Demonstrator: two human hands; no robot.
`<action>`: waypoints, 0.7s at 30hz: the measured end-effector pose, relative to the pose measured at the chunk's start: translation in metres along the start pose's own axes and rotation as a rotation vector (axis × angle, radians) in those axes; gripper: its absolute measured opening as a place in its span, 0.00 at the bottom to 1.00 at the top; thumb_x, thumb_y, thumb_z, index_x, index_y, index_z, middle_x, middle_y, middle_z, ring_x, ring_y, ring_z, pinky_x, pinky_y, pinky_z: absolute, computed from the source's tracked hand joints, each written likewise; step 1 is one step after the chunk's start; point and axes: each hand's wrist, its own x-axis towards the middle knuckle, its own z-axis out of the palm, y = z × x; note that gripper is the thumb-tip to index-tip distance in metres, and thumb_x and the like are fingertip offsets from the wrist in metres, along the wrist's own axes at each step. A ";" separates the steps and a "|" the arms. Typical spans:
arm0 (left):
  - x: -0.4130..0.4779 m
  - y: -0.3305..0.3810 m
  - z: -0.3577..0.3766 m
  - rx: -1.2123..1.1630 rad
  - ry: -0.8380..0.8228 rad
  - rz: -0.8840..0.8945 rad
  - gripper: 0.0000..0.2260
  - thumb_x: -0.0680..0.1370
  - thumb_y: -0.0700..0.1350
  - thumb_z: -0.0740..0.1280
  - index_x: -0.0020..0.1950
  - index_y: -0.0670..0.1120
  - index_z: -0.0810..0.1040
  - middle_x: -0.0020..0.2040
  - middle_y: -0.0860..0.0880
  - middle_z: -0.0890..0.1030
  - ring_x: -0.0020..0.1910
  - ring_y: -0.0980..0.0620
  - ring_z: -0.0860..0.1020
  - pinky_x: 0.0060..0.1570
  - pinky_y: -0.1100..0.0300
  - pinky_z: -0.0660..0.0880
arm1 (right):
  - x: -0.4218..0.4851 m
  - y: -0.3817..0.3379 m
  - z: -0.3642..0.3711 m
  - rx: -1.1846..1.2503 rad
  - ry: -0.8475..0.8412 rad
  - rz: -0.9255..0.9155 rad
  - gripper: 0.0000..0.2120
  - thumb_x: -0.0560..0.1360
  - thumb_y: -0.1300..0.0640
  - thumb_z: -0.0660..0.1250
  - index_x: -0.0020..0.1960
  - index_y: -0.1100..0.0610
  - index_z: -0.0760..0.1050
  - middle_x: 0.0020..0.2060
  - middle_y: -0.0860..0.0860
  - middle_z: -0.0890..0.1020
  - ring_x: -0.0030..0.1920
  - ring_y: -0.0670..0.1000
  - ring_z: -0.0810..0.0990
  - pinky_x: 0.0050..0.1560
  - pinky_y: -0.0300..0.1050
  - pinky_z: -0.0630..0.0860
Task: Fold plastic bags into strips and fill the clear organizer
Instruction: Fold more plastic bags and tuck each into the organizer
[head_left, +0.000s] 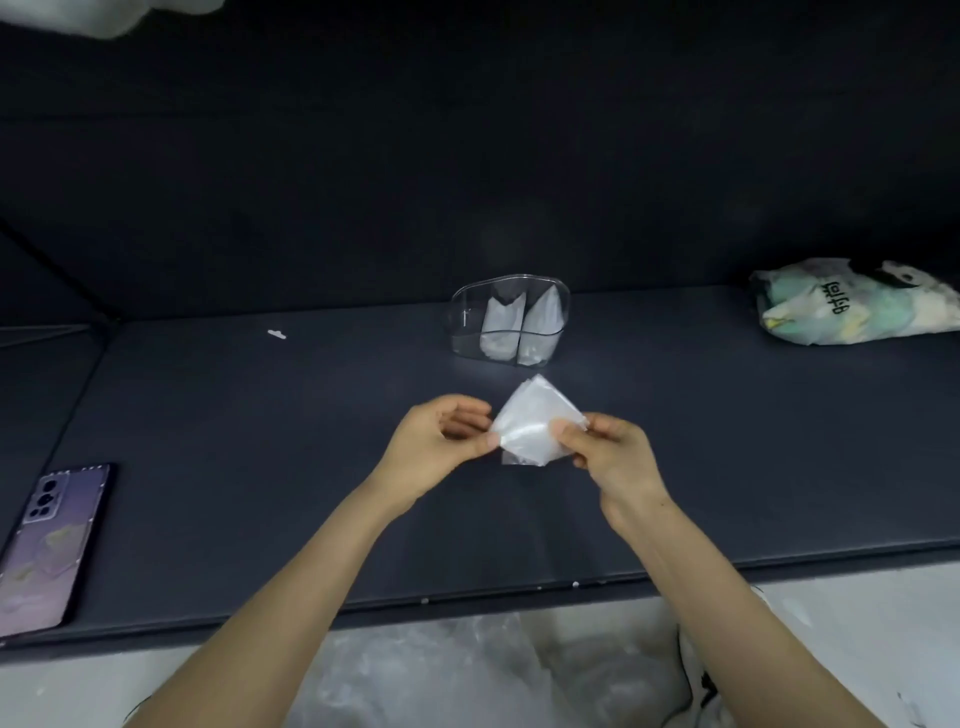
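1. Head view, the hands: the left hand (441, 441) and the right hand (608, 457) meet above the middle of the dark matte table (260, 467). Both forearms are bare and reach in from the bottom edge.
2. Head view, the task's thing: a folded, translucent white plastic bag (535, 421), roughly triangular with its point aimed away from the person, is held up between the two hands, just in front of the organizer.
3. Left hand: thumb and curled fingers pinch the bag's left corner, and the other fingers are loosely bent behind it.
4. Right hand: the thumb lies on top of the bag's right edge and the fingers curl beneath, so this hand grips the bag too.
5. Organizer: a clear plastic organizer with rounded walls (467, 312) stands upright on the table beyond the hands, apart from them. Inside it a folded whitish bag (501, 322) and a second folded clear bag (545, 317) stand side by side with a divider between them.
6. Left side: a purple smartphone in a clear case (49, 540) lies camera side up near the table's front left edge. A small white scrap (277, 334) lies farther back, well apart from the organizer.
7. Right side: a stuffed white plastic bag with green and black print (852, 304) rests at the table's far right.
8. Near edge: crumpled clear plastic sheeting (467, 670) lies below the table front, between the forearms.
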 end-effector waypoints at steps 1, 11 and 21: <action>0.014 0.000 0.000 0.064 0.034 0.010 0.14 0.71 0.41 0.76 0.54 0.50 0.80 0.51 0.53 0.82 0.50 0.55 0.80 0.51 0.63 0.75 | 0.007 -0.002 -0.007 0.000 0.040 0.008 0.04 0.74 0.65 0.70 0.40 0.60 0.78 0.30 0.48 0.78 0.25 0.37 0.74 0.30 0.30 0.70; 0.167 0.032 -0.007 0.971 -0.062 0.130 0.54 0.65 0.60 0.77 0.80 0.50 0.46 0.80 0.49 0.46 0.78 0.47 0.43 0.76 0.47 0.46 | 0.069 -0.024 -0.047 -0.120 0.085 0.098 0.03 0.71 0.62 0.71 0.39 0.59 0.78 0.36 0.53 0.78 0.40 0.50 0.75 0.43 0.43 0.74; 0.171 0.028 0.003 0.991 -0.157 0.158 0.53 0.66 0.57 0.78 0.80 0.51 0.47 0.77 0.52 0.56 0.74 0.48 0.56 0.70 0.57 0.57 | 0.080 -0.051 -0.052 -0.083 0.025 0.060 0.02 0.75 0.67 0.65 0.46 0.62 0.73 0.40 0.56 0.79 0.39 0.52 0.80 0.33 0.40 0.80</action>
